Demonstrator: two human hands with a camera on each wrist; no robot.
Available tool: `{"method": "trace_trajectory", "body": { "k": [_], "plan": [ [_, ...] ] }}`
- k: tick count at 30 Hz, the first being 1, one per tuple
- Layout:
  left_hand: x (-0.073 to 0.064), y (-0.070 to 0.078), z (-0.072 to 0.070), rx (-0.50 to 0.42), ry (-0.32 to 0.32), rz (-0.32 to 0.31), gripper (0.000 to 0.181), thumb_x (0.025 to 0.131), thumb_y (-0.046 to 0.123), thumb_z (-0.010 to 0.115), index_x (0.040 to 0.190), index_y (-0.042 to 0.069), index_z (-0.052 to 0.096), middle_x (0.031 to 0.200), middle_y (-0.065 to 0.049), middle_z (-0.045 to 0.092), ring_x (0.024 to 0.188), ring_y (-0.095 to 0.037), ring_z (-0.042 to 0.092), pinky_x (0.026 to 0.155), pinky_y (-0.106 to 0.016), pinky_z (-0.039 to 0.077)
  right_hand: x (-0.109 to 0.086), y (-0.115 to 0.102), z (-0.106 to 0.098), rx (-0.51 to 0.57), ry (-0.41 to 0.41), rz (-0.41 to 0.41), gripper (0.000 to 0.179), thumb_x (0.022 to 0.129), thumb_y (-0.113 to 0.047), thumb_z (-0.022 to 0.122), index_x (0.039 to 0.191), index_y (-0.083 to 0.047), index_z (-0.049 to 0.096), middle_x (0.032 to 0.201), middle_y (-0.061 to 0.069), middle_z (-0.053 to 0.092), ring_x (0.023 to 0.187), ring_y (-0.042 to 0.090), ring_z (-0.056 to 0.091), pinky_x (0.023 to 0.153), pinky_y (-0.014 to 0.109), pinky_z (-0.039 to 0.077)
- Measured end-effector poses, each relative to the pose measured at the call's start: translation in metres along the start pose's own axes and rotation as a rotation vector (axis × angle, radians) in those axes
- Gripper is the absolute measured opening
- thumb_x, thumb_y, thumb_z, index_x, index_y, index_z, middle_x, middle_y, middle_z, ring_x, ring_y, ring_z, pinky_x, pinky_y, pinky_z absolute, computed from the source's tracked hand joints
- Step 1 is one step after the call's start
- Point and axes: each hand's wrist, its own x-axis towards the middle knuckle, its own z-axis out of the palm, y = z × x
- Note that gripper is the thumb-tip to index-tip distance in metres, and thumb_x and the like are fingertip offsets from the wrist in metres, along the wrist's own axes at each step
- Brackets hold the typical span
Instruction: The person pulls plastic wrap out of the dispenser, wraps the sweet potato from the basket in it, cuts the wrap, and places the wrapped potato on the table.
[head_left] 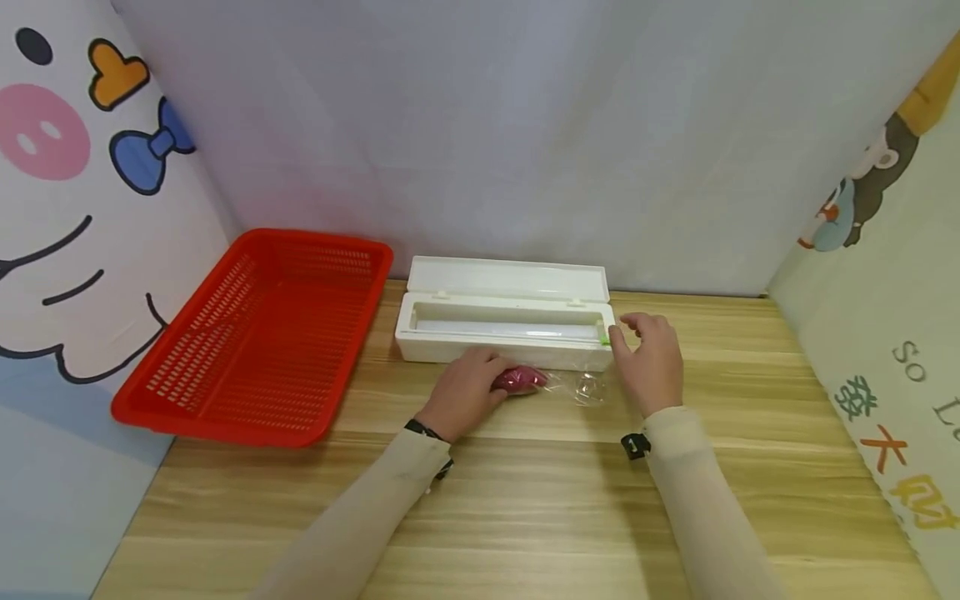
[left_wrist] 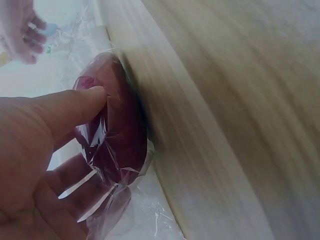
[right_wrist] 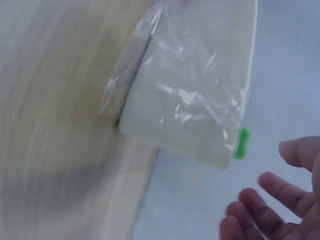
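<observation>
My left hand [head_left: 467, 392] grips a dark red, oblong thing [head_left: 521, 380] wrapped in clear plastic film; its kind is hard to tell through the wrap. In the left wrist view, the thumb presses the wrapped red thing [left_wrist: 117, 125] and the fingers lie behind film. Loose film [head_left: 587, 388] trails right, along the front of a white cling film dispenser [head_left: 510, 353] whose lid stands raised. At its right end sits a green slider [head_left: 604, 339]. Beside that end is my right hand [head_left: 651, 360], fingers spread and holding nothing; in the right wrist view they are apart from the green slider [right_wrist: 242, 143].
To the left stands a red plastic basket [head_left: 255, 350] with slotted walls. Behind the dispenser hangs a pale cloth [head_left: 480, 150]. Printed panels flank the wooden table [head_left: 540, 517] on both sides.
</observation>
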Motion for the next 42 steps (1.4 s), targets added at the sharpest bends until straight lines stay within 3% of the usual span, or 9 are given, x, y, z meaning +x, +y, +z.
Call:
{"method": "trace_trajectory", "body": {
  "k": [5,16,21,34,42],
  "plan": [
    [0.002,0.000,0.000,-0.003,-0.014,-0.013,0.042,0.095,0.023,0.077,0.136,0.019,0.067,0.127,-0.004,0.065,0.118,-0.021,0.059,0.098,-0.039,0.053,0.009,0.006,-0.002,-0.013,-0.130,0.137,0.049,0.102,-0.045,0.061,0.125,-0.002,0.067,0.120,0.018,0.065,0.110,0.036,0.062,0.094,0.053,0.049],
    [0.001,0.005,0.001,-0.030,-0.018,-0.014,0.043,0.095,0.022,0.077,0.137,0.019,0.067,0.130,-0.005,0.065,0.122,-0.022,0.059,0.098,-0.041,0.053,0.009,0.006,0.002,0.019,-0.128,0.229,0.038,0.099,-0.037,0.065,0.111,-0.001,0.069,0.111,0.018,0.070,0.103,0.035,0.064,0.093,0.050,0.050],
    [0.001,0.004,0.000,-0.038,-0.019,-0.025,0.043,0.096,0.022,0.076,0.138,0.019,0.066,0.131,-0.005,0.065,0.122,-0.022,0.059,0.098,-0.041,0.054,0.010,0.007,0.003,0.037,-0.107,0.219,0.033,0.098,-0.034,0.066,0.104,-0.001,0.073,0.102,0.018,0.074,0.095,0.034,0.068,0.088,0.048,0.052],
    [0.001,0.005,-0.010,-0.057,-0.034,-0.040,0.042,0.095,0.022,0.076,0.136,0.019,0.068,0.130,-0.006,0.066,0.121,-0.023,0.060,0.098,-0.043,0.054,0.014,0.006,0.002,0.053,-0.154,0.176,0.033,0.099,-0.027,0.065,0.113,0.002,0.073,0.105,0.020,0.073,0.095,0.033,0.068,0.086,0.046,0.053],
    [0.002,0.004,-0.008,-0.037,-0.039,-0.034,0.042,0.095,0.023,0.077,0.136,0.019,0.068,0.130,-0.006,0.067,0.121,-0.024,0.061,0.098,-0.043,0.054,0.015,0.006,0.001,0.026,-0.210,0.170,0.043,0.099,-0.036,0.068,0.119,0.002,0.073,0.112,0.021,0.073,0.102,0.035,0.068,0.091,0.049,0.054]
  ]
}}
